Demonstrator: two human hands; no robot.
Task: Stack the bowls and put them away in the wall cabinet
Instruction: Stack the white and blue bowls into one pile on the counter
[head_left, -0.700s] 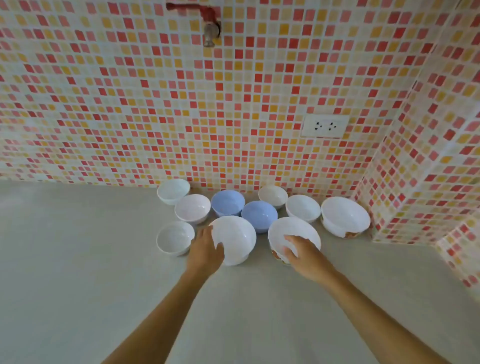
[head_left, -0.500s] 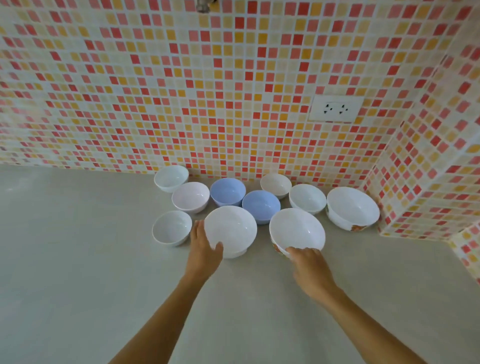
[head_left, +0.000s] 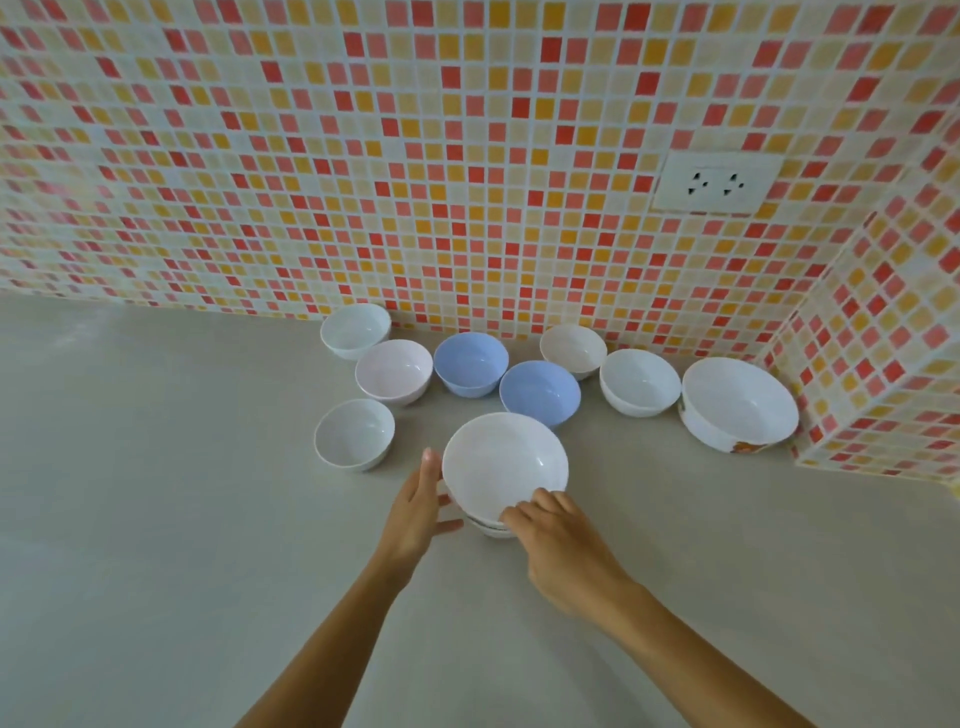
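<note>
- The stack (head_left: 501, 470) sits front and centre on the worktop (head_left: 156, 545): one big white bowl nested in another, whose rim just peeks out underneath.
- Right hand (head_left: 563, 540) is pinching the near rim of the top bowl, fingers curled over the edge.
- Left hand (head_left: 418, 512) is spread flat beside the stack's left wall, touching or just shy of it; I cannot tell which.
- So this looks like the stacking step, only begun: seven bowls stand loose behind.
- Two blue bowls (head_left: 470, 364) and four small white ones cluster near the tiled wall (head_left: 415, 156); the large patterned bowl (head_left: 737, 402) waits by the corner.
- Next move, I reckon: let go and gather the like-sized ones, keeping each level so it seats cleanly.
- No cabinet in view yet.
</note>
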